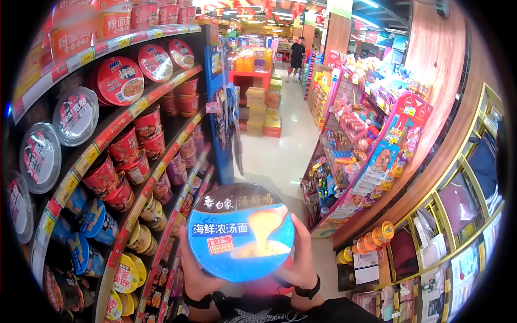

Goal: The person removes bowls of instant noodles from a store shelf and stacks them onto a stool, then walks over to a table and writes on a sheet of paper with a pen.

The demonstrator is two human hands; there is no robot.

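Observation:
Held up in front of my chest is an instant noodle bowl (pixel 242 237), its round lid facing me. The lid is blue with a black top band, Chinese lettering and a picture of soup poured from a ladle. My left hand (pixel 198 269) grips the bowl's left side and my right hand (pixel 299 261) its right side. Both hands are wrapped round it, some fingers hidden behind. Dark bands circle both wrists. On the shelf to my left, blue noodle cups (pixel 98 222) and red noodle cups (pixel 116 183) stand in rows.
Shelves of noodle bowls (pixel 121 81) curve along my left. A snack rack (pixel 350 145) stands right of the tiled aisle (pixel 269 161), with clothing shelves (pixel 431 237) nearer on the right. Yellow boxes (pixel 257 107) are stacked ahead. A person (pixel 296 53) is far down the aisle.

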